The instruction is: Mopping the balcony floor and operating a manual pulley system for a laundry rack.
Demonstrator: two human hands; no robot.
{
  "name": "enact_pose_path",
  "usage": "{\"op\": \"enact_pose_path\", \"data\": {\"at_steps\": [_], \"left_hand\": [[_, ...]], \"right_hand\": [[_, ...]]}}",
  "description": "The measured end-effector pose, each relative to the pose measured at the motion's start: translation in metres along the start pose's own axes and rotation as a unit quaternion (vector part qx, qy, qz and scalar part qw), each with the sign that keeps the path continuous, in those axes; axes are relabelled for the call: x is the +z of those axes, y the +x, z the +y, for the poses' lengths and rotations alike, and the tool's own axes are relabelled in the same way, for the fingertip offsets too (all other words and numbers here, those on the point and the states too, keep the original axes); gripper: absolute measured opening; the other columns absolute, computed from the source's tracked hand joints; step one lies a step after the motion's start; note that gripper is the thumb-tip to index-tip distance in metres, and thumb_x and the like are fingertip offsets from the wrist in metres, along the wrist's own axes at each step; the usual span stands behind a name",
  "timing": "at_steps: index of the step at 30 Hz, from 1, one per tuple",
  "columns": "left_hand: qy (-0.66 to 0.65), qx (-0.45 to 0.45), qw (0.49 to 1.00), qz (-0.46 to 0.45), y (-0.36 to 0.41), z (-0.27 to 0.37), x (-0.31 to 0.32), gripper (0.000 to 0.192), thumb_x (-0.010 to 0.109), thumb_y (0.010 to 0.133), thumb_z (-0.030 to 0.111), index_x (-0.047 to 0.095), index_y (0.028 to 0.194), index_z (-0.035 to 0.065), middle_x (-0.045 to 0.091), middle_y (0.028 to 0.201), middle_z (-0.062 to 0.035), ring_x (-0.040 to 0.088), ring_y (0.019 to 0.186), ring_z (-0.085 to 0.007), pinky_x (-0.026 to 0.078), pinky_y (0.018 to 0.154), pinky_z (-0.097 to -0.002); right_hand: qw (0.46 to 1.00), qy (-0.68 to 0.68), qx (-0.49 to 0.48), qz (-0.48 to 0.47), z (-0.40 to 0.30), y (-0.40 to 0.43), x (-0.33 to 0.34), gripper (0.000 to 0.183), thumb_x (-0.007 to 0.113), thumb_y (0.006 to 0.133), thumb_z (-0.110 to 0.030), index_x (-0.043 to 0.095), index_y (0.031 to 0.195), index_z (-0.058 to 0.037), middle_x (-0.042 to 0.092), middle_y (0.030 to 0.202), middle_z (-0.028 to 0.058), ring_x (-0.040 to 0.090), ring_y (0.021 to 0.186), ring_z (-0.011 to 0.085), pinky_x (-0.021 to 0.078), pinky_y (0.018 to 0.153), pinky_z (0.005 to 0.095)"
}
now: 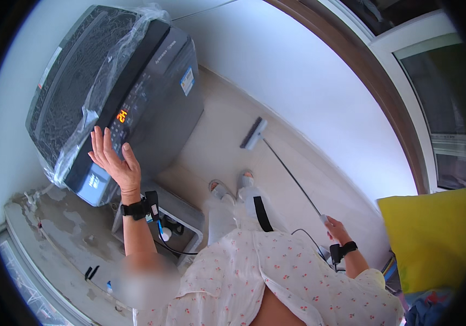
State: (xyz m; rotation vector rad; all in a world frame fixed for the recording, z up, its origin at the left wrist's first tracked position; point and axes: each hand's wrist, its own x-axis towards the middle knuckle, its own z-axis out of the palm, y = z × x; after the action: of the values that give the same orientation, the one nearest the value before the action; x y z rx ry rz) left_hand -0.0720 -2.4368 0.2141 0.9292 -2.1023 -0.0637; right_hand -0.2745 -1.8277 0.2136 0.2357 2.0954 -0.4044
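Note:
My left hand (116, 165) is raised at the front edge of a dark grey top-loading washing machine (167, 98). Its thumb stands apart from the fingers and it holds nothing; whether the fingertips touch the machine I cannot tell. A lit orange display (122, 116) glows on the panel just beyond the fingers. Crumpled clear plastic film (108, 77) clings to the lid's edge. At my right side, my right hand (338, 230) grips the handle end of a long-handled floor brush (294, 177). The brush head (254, 133), with dark bristles, rests on the floor near the wall.
Below my left forearm stands a grey open-fronted container (188, 216) with bottles or similar items inside. A peeling ledge (65, 228) with a thin hose runs along the left by the window. A yellow cushion or cloth (428, 236) sits at the right, near a glazed door (445, 89).

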Motion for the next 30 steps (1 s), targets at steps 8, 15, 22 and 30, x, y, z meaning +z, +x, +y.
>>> {"op": "enact_pose_path", "data": {"at_steps": [8, 15, 22, 30], "left_hand": [[-0.031, -0.147, 0.978, -0.144, -0.167, 0.045, -0.048, 0.042, 0.048, 0.09, 0.023, 0.042, 0.13, 0.0104, 0.037, 0.139, -0.0097, 0.028, 0.132, -0.0286, 0.011, 0.108, -0.0507], [0.079, -0.148, 0.959, -0.23, -0.276, 0.075, -0.111, 0.041, 0.05, 0.085, 0.015, 0.044, 0.126, 0.0111, 0.039, 0.138, -0.0084, 0.031, 0.13, -0.0273, 0.015, 0.108, -0.0501], [0.09, -0.171, 0.964, -0.184, -0.345, 0.101, -0.152, 0.041, 0.051, 0.086, 0.017, 0.045, 0.126, 0.0101, 0.041, 0.136, -0.0083, 0.032, 0.13, -0.027, 0.016, 0.108, -0.0479], [0.064, -0.133, 0.967, -0.206, -0.36, 0.142, -0.173, 0.04, 0.051, 0.085, 0.015, 0.046, 0.125, 0.0107, 0.042, 0.135, -0.0083, 0.033, 0.129, -0.0266, 0.018, 0.108, -0.0476]], "right_hand": [[0.929, -0.227, -0.277, 0.092, -0.048, 0.105, 0.064, 0.044, 0.048, 0.089, -0.028, 0.044, 0.13, -0.0135, 0.064, 0.085, 0.0199, 0.062, 0.074, 0.0349, 0.0489, 0.066, 0.0424], [0.91, -0.306, -0.255, 0.116, -0.006, 0.208, 0.067, 0.044, 0.041, 0.091, -0.033, 0.042, 0.132, -0.0175, 0.061, 0.102, 0.0207, 0.06, 0.09, 0.0373, 0.0473, 0.08, 0.0433], [0.979, -0.175, -0.089, 0.054, 0.28, 0.19, 0.021, 0.047, 0.036, 0.089, -0.035, 0.043, 0.13, -0.0117, 0.058, 0.105, 0.0254, 0.056, 0.098, 0.0412, 0.0442, 0.083, 0.0483], [0.967, -0.187, -0.111, 0.133, 0.439, -0.021, -0.024, 0.042, 0.04, 0.089, -0.028, 0.047, 0.126, -0.0107, 0.062, 0.09, 0.022, 0.062, 0.078, 0.0367, 0.0493, 0.068, 0.044]]}}
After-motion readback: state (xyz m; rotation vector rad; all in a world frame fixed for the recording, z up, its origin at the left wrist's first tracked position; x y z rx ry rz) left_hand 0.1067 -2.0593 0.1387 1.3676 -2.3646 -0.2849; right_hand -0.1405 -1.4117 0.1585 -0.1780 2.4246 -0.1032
